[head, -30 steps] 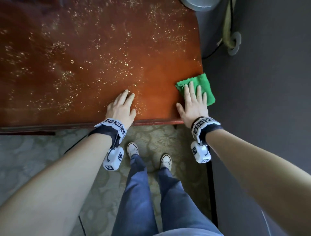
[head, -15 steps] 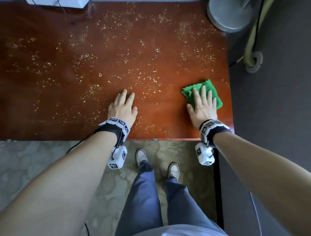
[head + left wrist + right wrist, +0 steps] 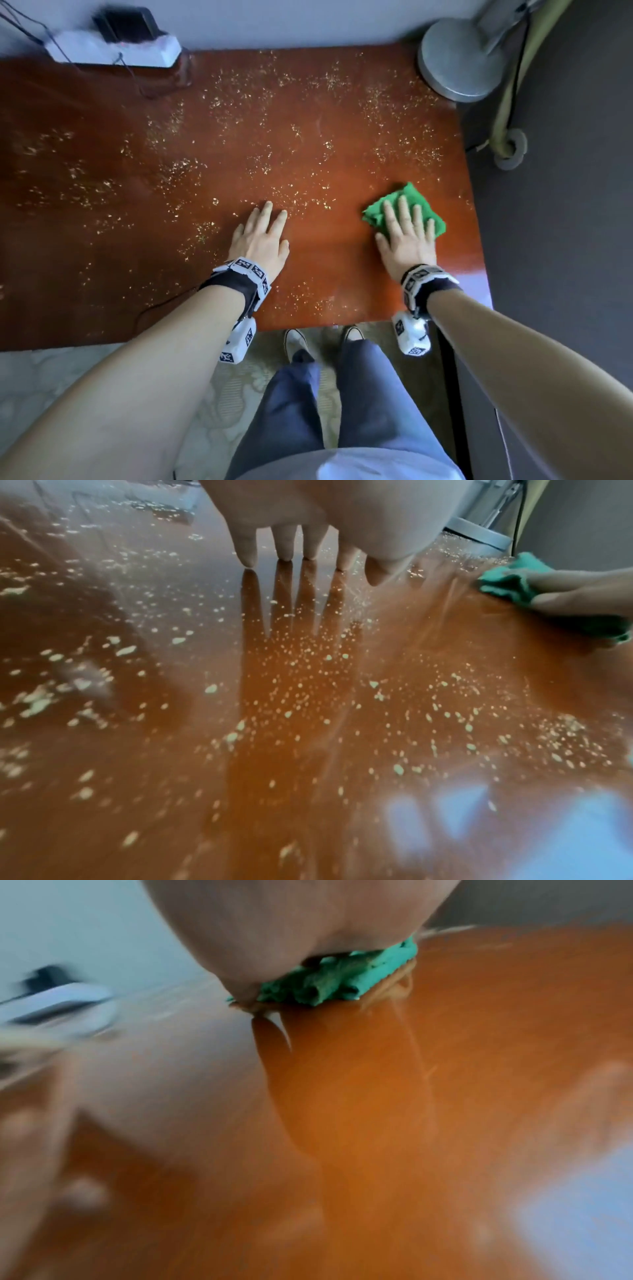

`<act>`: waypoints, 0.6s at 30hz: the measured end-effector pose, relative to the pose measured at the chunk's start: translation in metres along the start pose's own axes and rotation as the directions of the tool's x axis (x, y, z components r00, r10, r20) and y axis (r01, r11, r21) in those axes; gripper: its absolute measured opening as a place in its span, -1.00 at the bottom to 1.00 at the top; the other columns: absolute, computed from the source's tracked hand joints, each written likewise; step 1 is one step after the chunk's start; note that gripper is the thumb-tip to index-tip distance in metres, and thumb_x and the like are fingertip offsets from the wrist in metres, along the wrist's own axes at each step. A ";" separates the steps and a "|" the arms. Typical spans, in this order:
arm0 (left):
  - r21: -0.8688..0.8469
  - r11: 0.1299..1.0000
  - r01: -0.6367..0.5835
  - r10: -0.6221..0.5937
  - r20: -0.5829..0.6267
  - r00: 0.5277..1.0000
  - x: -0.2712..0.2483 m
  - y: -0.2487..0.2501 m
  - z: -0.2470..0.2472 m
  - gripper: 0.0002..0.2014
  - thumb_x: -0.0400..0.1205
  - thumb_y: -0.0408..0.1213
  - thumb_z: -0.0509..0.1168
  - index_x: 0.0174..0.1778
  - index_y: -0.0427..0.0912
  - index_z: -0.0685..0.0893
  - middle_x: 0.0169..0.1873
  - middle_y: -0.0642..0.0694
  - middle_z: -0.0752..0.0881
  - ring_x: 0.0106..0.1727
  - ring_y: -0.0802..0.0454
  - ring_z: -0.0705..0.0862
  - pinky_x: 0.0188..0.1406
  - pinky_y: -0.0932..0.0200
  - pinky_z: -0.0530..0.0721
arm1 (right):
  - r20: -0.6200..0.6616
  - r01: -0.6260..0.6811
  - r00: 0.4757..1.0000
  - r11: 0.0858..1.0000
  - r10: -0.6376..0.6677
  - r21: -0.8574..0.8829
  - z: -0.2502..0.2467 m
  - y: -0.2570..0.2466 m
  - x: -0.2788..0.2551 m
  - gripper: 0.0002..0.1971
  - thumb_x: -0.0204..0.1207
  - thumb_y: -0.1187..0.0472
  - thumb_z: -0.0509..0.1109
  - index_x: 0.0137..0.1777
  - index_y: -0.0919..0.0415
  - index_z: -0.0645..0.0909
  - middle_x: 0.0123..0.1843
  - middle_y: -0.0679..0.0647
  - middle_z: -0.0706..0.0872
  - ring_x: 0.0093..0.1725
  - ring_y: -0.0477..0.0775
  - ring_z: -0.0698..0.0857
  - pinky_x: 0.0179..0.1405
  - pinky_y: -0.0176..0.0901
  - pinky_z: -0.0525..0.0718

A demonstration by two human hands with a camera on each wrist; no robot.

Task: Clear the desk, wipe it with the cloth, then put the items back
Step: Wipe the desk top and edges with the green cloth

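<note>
A glossy reddish-brown desk is strewn with pale crumbs. A bunched green cloth lies near the desk's right edge. My right hand presses flat on the cloth with straight fingers; in the right wrist view the cloth bulges out under the palm. My left hand rests flat on the bare wood left of it, fingers straight, holding nothing. A wiped strip by the front right corner shows few crumbs.
A white power strip with a black plug and cords sits at the back left against the wall. A grey round lamp base stands at the back right corner. A dark panel runs along the desk's right side. Carpet and my shoes lie below.
My right hand has slid the cloth away from the front right corner, farther onto the desk. My left hand has shifted forward too. The head view now takes in the back wall.
</note>
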State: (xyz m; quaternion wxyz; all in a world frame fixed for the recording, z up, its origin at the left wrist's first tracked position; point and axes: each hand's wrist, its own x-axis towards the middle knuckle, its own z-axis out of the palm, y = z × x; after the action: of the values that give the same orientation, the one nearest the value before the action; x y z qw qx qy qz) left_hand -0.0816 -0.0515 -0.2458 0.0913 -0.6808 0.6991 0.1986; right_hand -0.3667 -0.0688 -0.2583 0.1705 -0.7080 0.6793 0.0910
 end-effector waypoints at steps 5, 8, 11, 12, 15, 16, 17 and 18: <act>0.024 0.999 -0.029 0.029 -0.011 1.000 0.031 0.024 -0.005 -0.40 0.77 -0.01 0.03 0.74 0.05 0.03 0.75 -0.04 -0.08 0.74 -0.14 -0.02 0.67 -0.21 0.12 | 0.020 -0.075 0.997 0.997 0.075 0.020 -0.018 0.008 0.030 -0.30 0.70 -0.21 -0.02 0.76 -0.06 -0.17 0.78 0.05 -0.20 0.74 0.29 -0.17 0.67 0.32 -0.19; 0.018 1.000 -0.018 0.018 -0.018 1.000 0.057 0.039 -0.015 -0.41 0.77 -0.02 0.05 0.74 0.04 0.08 0.74 -0.04 -0.04 0.73 -0.14 0.02 0.65 -0.23 0.17 | 0.126 0.321 0.942 0.945 -0.312 -0.064 -0.015 -0.038 0.039 -0.28 0.69 -0.24 -0.01 0.75 -0.09 -0.20 0.77 0.01 -0.26 0.74 0.24 -0.25 0.68 0.28 -0.26; 0.031 1.000 -0.007 0.008 -0.022 1.000 0.084 0.052 -0.026 -0.41 0.76 -0.01 0.06 0.73 0.04 0.11 0.74 -0.06 -0.01 0.72 -0.15 0.06 0.63 -0.23 0.22 | 0.200 0.542 0.832 0.835 -0.518 -0.093 -0.025 -0.040 0.062 -0.33 0.72 -0.20 -0.04 0.74 -0.16 -0.23 0.76 -0.04 -0.30 0.73 0.14 -0.30 0.69 0.22 -0.30; 0.026 1.000 0.000 0.000 -0.024 1.000 0.093 0.057 -0.030 -0.41 0.76 -0.02 0.06 0.73 0.04 0.11 0.74 -0.06 -0.01 0.72 -0.15 0.06 0.63 -0.22 0.23 | 0.170 0.520 0.848 0.849 -0.502 -0.091 -0.031 -0.026 0.074 -0.35 0.73 -0.18 -0.04 0.74 -0.17 -0.22 0.77 -0.05 -0.29 0.73 0.13 -0.29 0.69 0.20 -0.29; 0.006 0.999 0.043 -0.043 -0.016 0.999 0.117 0.074 -0.039 -0.41 0.77 -0.01 0.03 0.74 0.05 0.07 0.75 -0.04 -0.06 0.73 -0.12 0.01 0.66 -0.18 0.16 | 0.018 0.155 0.988 0.988 -0.155 0.015 -0.050 0.037 0.116 -0.36 0.74 -0.15 -0.03 0.74 -0.16 -0.21 0.77 -0.01 -0.28 0.74 0.19 -0.23 0.69 0.21 -0.25; -0.004 0.998 0.060 -0.060 -0.006 0.998 0.123 0.079 -0.041 -0.41 0.78 0.00 0.02 0.74 0.06 0.04 0.75 -0.02 -0.09 0.74 -0.10 -0.02 0.66 -0.16 0.13 | 0.008 0.039 0.999 0.998 -0.040 0.052 -0.059 0.056 0.130 -0.35 0.74 -0.14 -0.03 0.75 -0.15 -0.22 0.77 0.01 -0.28 0.74 0.22 -0.22 0.69 0.24 -0.24; -0.013 0.997 0.076 -0.076 -0.003 0.997 0.128 0.085 -0.042 -0.41 0.78 0.00 0.01 0.74 0.06 0.03 0.75 -0.01 -0.10 0.74 -0.09 -0.03 0.67 -0.15 0.12 | 0.012 -0.029 1.000 0.996 0.029 0.081 -0.066 0.067 0.143 -0.34 0.73 -0.14 -0.03 0.75 -0.13 -0.23 0.77 0.03 -0.27 0.74 0.24 -0.22 0.69 0.27 -0.23; -0.020 0.996 0.090 -0.090 -0.010 0.996 0.132 0.091 -0.042 -0.41 0.78 0.00 0.02 0.74 0.06 0.03 0.75 -0.01 -0.10 0.74 -0.09 -0.04 0.67 -0.15 0.13 | 0.017 -0.066 0.998 0.993 0.065 0.100 -0.069 0.070 0.153 -0.33 0.73 -0.15 -0.04 0.75 -0.11 -0.23 0.77 0.05 -0.27 0.74 0.26 -0.22 0.68 0.30 -0.23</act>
State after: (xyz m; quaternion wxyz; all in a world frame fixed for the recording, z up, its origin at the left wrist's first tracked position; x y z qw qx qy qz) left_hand -0.1727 -0.1893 -0.2467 0.0895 -0.7137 0.6661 0.1974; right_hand -0.4345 -0.2376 -0.2575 0.2077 -0.6752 0.7046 0.0670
